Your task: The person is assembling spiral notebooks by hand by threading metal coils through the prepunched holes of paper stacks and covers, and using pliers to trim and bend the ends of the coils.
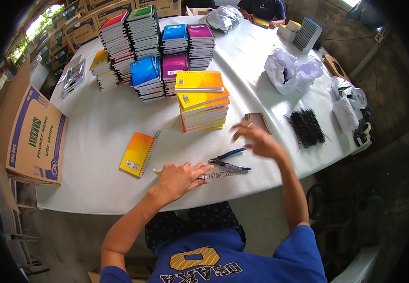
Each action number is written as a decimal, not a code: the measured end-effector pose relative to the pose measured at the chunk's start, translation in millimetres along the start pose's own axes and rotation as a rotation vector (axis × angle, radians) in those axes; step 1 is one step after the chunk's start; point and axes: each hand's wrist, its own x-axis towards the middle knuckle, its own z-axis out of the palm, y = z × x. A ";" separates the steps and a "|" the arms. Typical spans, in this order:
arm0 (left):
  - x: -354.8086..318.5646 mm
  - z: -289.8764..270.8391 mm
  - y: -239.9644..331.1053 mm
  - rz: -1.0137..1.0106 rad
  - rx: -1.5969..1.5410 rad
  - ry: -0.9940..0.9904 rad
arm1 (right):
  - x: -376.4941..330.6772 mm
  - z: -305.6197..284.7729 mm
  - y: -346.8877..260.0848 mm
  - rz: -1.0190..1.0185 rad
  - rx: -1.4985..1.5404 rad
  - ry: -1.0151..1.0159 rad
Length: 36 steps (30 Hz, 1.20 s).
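Observation:
Near the table's front edge, my left hand (180, 180) grips a notebook mostly hidden beneath it; only a small yellowish edge shows at its left. A thin metal spiral coil (225, 174) runs out rightward from under the fingers. My right hand (259, 141) is raised to the right, its fingers curved and apart, holding nothing. Between the hands lie blue-handled cutting pliers (228, 161) with their handles spread. To the left, an orange-yellow spiral notebook (139, 153) lies flat. Just beyond the hands stands a stack of orange-yellow notebooks (203, 101).
Tall stacks of red, green, blue and purple notebooks (143, 37) stand farther back. A cardboard box (37, 137) borders the left side. Black spiral coils (306, 127), a brown flat piece (258, 122) and a white plastic bag (284, 73) lie right. Another person (263, 9) sits opposite.

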 end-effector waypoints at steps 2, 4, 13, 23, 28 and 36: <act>4.0 1.5 2.0 0.055 -0.011 0.063 | -14.9 -23.3 56.7 0.173 -0.472 0.065; 0.2 4.6 -3.0 0.078 -0.016 0.122 | -6.0 -48.1 67.2 0.297 -0.306 -0.166; -19.4 0.7 -25.0 -0.158 0.024 0.225 | 51.9 6.0 -26.5 -0.043 0.464 -0.623; -9.1 5.4 -35.1 -0.116 0.096 0.308 | 58.0 8.6 -20.8 -0.054 0.700 -0.478; -7.9 3.9 -37.6 -0.119 0.120 0.337 | 61.8 15.0 -25.3 -0.050 0.714 -0.466; -15.1 7.6 -42.6 -0.227 -0.041 0.335 | 72.2 26.6 -28.9 -0.089 0.821 -0.449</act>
